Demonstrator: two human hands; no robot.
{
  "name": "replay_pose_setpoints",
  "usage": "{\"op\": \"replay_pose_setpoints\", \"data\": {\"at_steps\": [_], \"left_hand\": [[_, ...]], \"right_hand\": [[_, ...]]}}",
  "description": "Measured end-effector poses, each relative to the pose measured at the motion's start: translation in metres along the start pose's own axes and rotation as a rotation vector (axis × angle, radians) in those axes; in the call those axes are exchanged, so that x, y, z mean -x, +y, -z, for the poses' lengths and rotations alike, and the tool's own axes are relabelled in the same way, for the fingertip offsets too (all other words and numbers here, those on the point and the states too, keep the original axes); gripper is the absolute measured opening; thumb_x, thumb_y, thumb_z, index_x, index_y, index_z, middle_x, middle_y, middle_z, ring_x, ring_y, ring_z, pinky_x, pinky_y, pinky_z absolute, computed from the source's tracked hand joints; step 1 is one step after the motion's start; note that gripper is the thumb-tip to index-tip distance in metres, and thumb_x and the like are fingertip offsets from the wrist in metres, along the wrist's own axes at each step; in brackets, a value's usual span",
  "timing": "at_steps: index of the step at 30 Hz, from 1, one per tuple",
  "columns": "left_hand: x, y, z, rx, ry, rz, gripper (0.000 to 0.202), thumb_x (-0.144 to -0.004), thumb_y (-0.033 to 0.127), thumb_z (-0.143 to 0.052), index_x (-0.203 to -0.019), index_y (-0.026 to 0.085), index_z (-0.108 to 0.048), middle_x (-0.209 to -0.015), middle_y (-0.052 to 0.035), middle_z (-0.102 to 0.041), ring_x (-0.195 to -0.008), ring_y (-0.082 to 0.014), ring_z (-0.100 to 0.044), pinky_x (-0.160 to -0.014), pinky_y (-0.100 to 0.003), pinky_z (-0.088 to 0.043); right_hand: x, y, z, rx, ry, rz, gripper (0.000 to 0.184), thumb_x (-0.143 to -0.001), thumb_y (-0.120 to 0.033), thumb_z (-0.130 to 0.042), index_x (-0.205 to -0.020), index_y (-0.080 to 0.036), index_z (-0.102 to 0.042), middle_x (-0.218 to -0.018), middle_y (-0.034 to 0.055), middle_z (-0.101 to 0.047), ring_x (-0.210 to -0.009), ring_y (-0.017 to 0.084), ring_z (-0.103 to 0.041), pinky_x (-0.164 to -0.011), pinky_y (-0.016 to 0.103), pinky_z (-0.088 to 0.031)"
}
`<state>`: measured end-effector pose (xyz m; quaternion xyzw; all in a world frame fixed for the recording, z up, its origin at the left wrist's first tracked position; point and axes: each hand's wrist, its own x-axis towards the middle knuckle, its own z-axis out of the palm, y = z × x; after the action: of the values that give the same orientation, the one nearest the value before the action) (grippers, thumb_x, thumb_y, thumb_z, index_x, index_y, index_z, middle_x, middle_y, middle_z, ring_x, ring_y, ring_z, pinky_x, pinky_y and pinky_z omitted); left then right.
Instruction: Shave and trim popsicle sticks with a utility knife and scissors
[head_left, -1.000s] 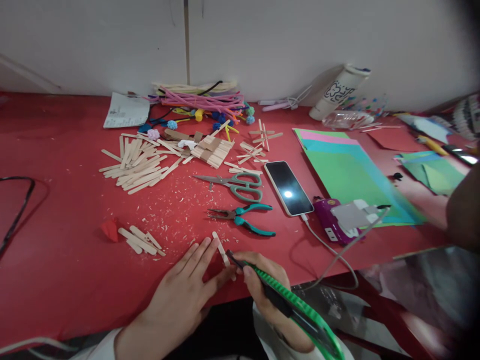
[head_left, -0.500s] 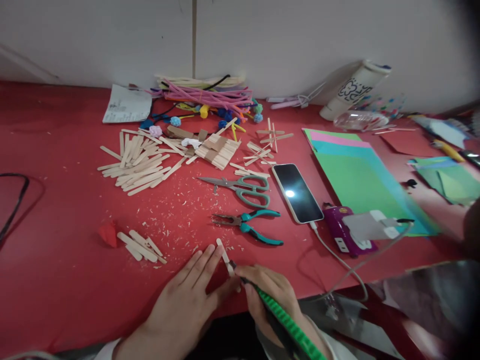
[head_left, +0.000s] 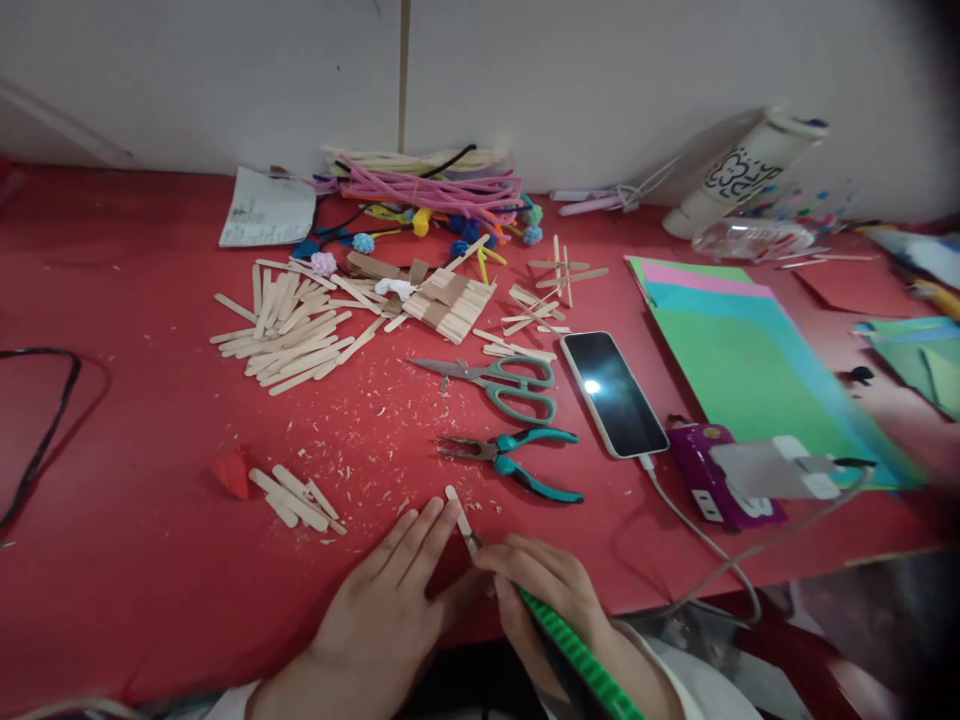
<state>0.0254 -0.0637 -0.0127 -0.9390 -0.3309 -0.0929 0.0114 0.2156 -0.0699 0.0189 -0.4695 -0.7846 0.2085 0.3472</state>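
Observation:
Flat on the red table (head_left: 150,560), my left hand (head_left: 386,610) has its fingers stretched out, the fingertips against a wooden craft stick (head_left: 458,510). My right hand (head_left: 544,575) is closed around a green and black utility knife (head_left: 576,648). The knife's tip meets the stick near its middle, and my hands hide the stick's lower end. Just beyond lie teal-handled pliers (head_left: 517,460) with their handles apart, and grey-green scissors (head_left: 499,378). Left of my hands rest a few cut stick pieces (head_left: 292,497) beside a red crumpled scrap (head_left: 231,472).
A heap of craft sticks (head_left: 289,335) and a stick panel (head_left: 450,308) lie farther back, before pink pipe cleaners (head_left: 435,190). On the right are a phone (head_left: 615,395) on a cable, a purple power bank (head_left: 709,480), coloured paper (head_left: 750,360) and a tumbler (head_left: 742,175). Shavings cover the middle.
The view has shifted, so everything sits slightly farther right. The knife tip has slid a little along the stick toward me. My left hand stays flat beside it.

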Motion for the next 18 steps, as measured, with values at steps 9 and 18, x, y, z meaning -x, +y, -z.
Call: {"op": "replay_pose_setpoints", "data": {"at_steps": [9,18], "left_hand": [[-0.002,0.002,0.011,0.077,-0.092,-0.026,0.095,-0.078,0.043,-0.07,-0.153,0.028,-0.013,-0.146,-0.0186,-0.044,-0.131,-0.0325,-0.047,-0.102,-0.041,-0.04],[0.004,0.002,0.01,0.188,-0.198,-0.004,0.091,-0.083,0.033,-0.067,-0.152,0.036,-0.008,-0.16,-0.0146,-0.012,-0.144,-0.0344,-0.021,-0.111,-0.049,-0.031]], "right_hand": [[0.023,0.0,0.001,0.096,0.198,0.092,0.025,-0.086,-0.007,-0.044,-0.097,-0.023,-0.059,-0.064,0.0009,-0.068,-0.052,0.015,-0.065,-0.051,0.023,-0.053],[0.04,0.001,-0.005,-0.047,0.389,-0.255,0.017,-0.092,-0.022,-0.049,-0.093,-0.024,-0.065,-0.071,0.0,-0.069,-0.052,0.012,-0.063,-0.045,0.02,-0.05]]}}
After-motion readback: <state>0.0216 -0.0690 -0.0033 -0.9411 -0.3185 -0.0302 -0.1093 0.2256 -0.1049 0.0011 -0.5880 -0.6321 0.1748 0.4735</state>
